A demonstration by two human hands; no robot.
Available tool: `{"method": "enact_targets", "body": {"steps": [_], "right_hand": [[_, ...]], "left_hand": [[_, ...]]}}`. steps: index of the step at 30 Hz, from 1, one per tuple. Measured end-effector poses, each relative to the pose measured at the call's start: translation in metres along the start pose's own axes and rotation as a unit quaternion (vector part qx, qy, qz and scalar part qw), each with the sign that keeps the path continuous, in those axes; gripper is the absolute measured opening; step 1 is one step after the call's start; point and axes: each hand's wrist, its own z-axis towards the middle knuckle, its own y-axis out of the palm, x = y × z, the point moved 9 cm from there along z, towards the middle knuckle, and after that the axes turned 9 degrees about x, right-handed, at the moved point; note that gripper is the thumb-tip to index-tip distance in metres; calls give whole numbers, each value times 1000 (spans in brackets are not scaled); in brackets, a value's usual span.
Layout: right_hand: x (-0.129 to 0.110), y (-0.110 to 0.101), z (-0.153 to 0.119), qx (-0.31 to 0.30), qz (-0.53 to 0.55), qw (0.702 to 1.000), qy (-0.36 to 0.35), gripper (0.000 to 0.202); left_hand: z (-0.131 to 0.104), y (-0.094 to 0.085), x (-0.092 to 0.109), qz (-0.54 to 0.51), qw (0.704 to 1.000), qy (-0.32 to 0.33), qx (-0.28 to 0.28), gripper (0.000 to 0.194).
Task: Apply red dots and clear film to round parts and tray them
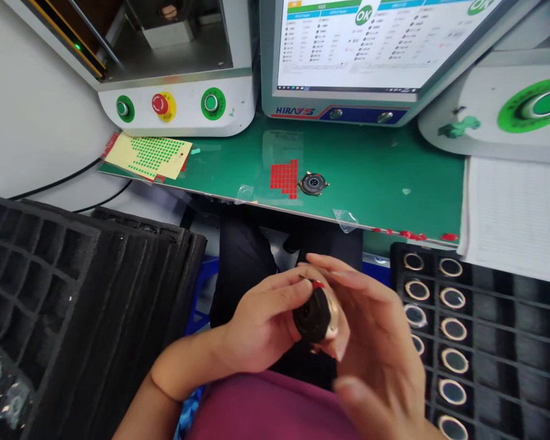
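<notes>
Close to my body, my left hand grips a round watch case between thumb and fingers. The case has a black back, a gold-coloured rim and a small red spot near its top edge. My right hand curves around the far right side of it, thumb stretched apart from the fingers. Whether its fingertips touch the case is hidden. On the green bench mat lies a second watch case, dark back up, beside a sheet of small red stickers.
Black foam trays are stacked at left. At right, a black tray holds several gold-rimmed rings or cases. A monitor shows OK marks. A machine's red stop button faces the bench, near a yellow card of green stickers. Papers lie right.
</notes>
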Motion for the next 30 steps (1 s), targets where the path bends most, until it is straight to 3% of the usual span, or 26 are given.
{"method": "enact_targets", "body": {"steps": [3,5,16,20,24,30], "right_hand": [[-17,2,-3,-24,-59,990,-127,75],[-21,3,-1,-29,-66,984,-165,82],[-26,-8,7,11,-38,982,-183,77],[-24,-8,6,-5,-22,979,-201,75],[-25,-8,8,-6,-9,973,-230,58],[-21,-7,3,-24,-42,962,-267,57]], "left_hand": [[0,1,-10,-95,994,-61,2,36],[-1,2,-13,-120,990,-72,3,35],[-3,6,-16,-128,987,-96,-2,38],[-2,7,-13,-113,991,-67,-10,45],[-3,8,-15,-95,993,-64,-2,49],[-5,8,-14,-127,990,-65,2,40]]}}
